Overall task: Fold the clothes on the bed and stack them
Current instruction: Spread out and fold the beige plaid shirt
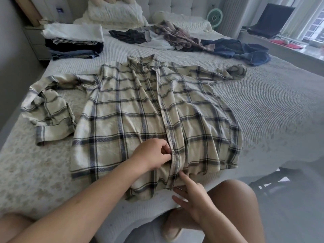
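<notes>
A cream and dark plaid shirt (133,109) lies spread front-up on the bed (271,109), collar away from me, sleeves out to both sides. My left hand (152,153) pinches the button placket near the hem. My right hand (191,195) sits at the hem just below, index finger pointing onto the placket, other fingers spread along the fabric edge. A stack of folded clothes (73,42) stands at the bed's far left. A heap of unfolded clothes (184,37), with a dark blue garment (242,51), lies across the far side.
White pillows (114,13) rest against the headboard. A small fan (214,16) stands at the back right. A laptop (273,20) sits on a ledge by the window. My knees show at the bed's near edge.
</notes>
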